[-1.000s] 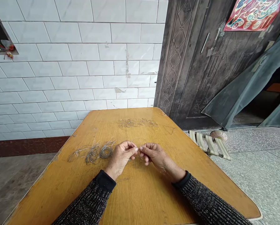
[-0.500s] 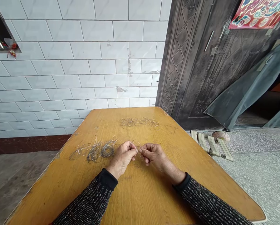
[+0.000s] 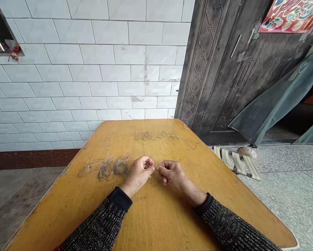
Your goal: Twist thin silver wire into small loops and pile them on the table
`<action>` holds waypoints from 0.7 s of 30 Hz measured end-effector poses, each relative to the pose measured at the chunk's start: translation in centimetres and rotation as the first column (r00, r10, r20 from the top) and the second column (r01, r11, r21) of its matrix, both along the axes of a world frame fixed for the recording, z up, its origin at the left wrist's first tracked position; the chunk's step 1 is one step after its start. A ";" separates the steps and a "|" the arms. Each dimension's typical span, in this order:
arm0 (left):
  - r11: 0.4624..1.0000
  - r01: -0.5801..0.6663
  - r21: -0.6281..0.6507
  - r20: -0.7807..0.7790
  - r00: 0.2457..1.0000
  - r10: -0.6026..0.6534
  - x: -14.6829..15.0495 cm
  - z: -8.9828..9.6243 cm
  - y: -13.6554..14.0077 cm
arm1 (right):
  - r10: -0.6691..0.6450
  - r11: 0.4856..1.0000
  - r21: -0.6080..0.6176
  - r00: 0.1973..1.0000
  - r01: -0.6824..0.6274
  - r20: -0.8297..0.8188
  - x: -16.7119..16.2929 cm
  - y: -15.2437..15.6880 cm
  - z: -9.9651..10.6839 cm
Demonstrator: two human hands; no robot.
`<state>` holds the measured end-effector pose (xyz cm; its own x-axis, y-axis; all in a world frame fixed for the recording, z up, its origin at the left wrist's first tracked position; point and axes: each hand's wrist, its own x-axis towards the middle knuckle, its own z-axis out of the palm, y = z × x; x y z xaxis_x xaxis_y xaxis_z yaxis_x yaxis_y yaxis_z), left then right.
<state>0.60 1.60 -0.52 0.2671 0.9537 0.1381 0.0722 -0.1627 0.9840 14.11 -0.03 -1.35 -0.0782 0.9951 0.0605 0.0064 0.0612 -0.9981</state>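
Over the middle of the wooden table (image 3: 156, 223), my two hands meet at a thin wire (image 3: 153, 157) bent into a curve. My left hand (image 3: 140, 172) pinches it between thumb and fingers. Close by on the other side, my right hand (image 3: 171, 173) is closed in a pinch on the same wire, fingertips almost touching the left ones. Left of my left hand lie a coiled wire bundle (image 3: 121, 167), a looser wire bundle (image 3: 105, 170) and some stray wire loops (image 3: 89, 167). The wire's ends are too fine to make out.
Wire shapes made of round loops (image 3: 148, 135) lie toward the table's far end, with a wire triangle (image 3: 191, 144) to their right. A tiled wall (image 3: 114, 90) stands behind. At right are a dark carved door (image 3: 224, 87), a hanging curtain (image 3: 276, 97) and a strapped stool (image 3: 236, 162).
My left hand has turned slightly and its fingers have shifted on the wire. My right hand has barely moved. The view has tilted a little.
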 end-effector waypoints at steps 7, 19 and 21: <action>0.993 0.110 -0.033 0.044 0.993 -0.109 -0.9 0.7 0.4 | 0.057 0.998 -0.014 0.996 -0.058 -0.062 0.3 -0.2 0.7; 0.995 0.096 0.025 0.018 0.995 -0.097 -1.2 0.6 0.8 | 0.105 0.992 -0.057 0.985 -0.114 -0.133 0.8 -0.2 0.8; 0.995 0.093 0.028 0.003 0.996 -0.093 -1.3 0.7 0.9 | 0.117 0.991 -0.054 0.983 -0.126 -0.142 0.8 -0.2 0.9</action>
<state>-0.66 2.45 0.14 0.3539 0.9204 0.1661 0.0509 -0.1963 0.9792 14.94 -0.25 -0.40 -0.1938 0.9809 0.0170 -0.1352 -0.0096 -0.9908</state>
